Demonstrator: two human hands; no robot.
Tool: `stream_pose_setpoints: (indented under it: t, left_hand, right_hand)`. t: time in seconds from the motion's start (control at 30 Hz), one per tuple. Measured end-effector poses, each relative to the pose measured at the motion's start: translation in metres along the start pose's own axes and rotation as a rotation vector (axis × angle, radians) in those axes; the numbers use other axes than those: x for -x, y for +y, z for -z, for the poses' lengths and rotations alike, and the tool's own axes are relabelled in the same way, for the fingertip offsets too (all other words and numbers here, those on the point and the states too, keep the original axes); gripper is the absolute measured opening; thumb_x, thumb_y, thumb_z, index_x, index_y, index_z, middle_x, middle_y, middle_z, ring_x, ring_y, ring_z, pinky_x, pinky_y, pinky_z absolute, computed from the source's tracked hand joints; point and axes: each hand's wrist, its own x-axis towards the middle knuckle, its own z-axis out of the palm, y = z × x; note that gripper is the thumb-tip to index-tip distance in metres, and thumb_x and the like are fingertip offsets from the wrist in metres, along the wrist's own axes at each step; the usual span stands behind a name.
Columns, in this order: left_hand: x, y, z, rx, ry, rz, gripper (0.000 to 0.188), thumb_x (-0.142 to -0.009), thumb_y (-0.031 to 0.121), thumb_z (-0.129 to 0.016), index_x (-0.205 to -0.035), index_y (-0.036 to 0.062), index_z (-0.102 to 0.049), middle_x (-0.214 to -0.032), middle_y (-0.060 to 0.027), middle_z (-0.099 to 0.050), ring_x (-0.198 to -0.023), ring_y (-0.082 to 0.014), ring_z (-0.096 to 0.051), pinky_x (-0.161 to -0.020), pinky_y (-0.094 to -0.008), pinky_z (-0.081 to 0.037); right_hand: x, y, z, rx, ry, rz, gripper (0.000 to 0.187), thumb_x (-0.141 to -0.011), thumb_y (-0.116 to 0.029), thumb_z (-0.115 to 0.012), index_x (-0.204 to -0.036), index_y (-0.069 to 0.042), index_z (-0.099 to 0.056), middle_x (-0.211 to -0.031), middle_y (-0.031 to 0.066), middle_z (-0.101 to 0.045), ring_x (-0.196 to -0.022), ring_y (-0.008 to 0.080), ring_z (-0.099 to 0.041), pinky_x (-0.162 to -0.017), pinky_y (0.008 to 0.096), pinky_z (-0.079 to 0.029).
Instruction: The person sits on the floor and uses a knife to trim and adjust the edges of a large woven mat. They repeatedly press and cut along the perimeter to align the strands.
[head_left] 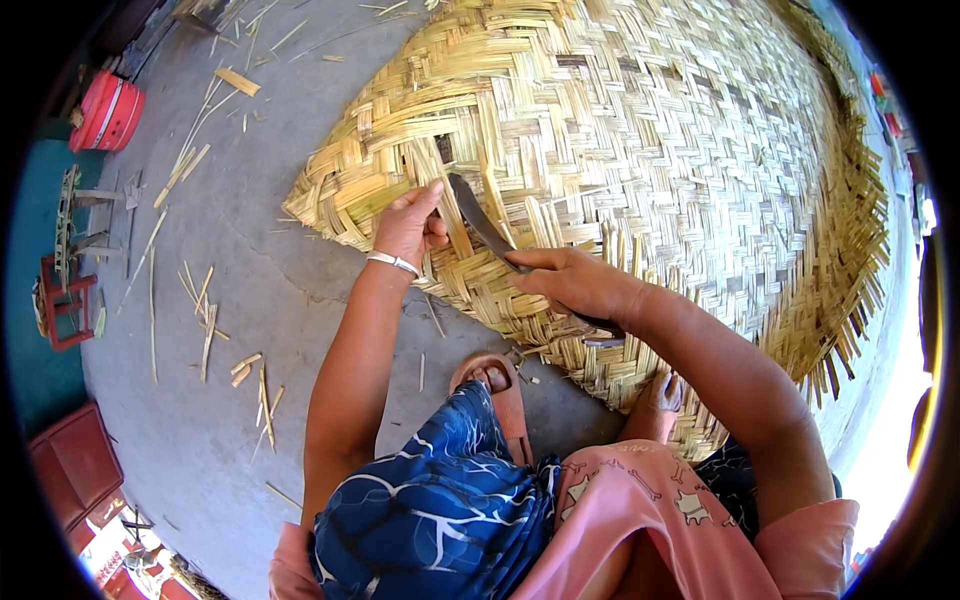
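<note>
- The left hand [408, 225] pinches a strip [457, 232] of the woven mat [650, 150] lying on the floor [240, 310].
- The right hand [578, 280] grips a curved knife [478, 218], tip near that thumb.
- Looks like tucking or trimming; next calls for steadying the strip.

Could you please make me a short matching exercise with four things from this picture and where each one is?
Things:
1. Curved knife
2. Bracelet
3. Woven mat
4. Red container

Places:
A. Around the left wrist
B. Toward the picture's upper left
C. In the right hand
D. Spread across the picture's upper right

Right pairs: 1-C, 2-A, 3-D, 4-B
</note>
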Motion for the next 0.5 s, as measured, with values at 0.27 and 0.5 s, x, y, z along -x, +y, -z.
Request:
stream_pose_setpoints:
  t: [0.27,0.5]
  left_hand:
    - [-0.004,0.002,-0.004,-0.171,0.031,0.025,0.039,-0.083,0.040,-0.072,-0.101,0.0063,-0.061,-0.064,0.0022,-0.057,-0.047,-0.0062,-0.055,-0.040,-0.0208,-0.046]
    - [-0.018,-0.001,0.000,-0.195,0.025,0.051,0.035,-0.083,0.036,-0.073,-0.097,0.0064,-0.062,-0.061,0.0038,-0.052,-0.043,-0.0059,-0.051,-0.036,-0.0208,-0.041]
  right_hand:
    - [0.006,-0.017,0.013,0.121,-0.053,-0.042,0.059,-0.086,-0.033,-0.061,-0.137,-0.006,-0.049,-0.082,0.0048,-0.060,-0.068,0.0114,-0.052,-0.065,0.0269,-0.045]
    - [-0.005,-0.005,-0.026,0.641,0.168,0.044,0.056,-0.085,-0.032,-0.049,-0.136,-0.010,-0.046,-0.097,0.0247,-0.066,-0.094,0.0391,-0.064,-0.088,0.0464,-0.048]
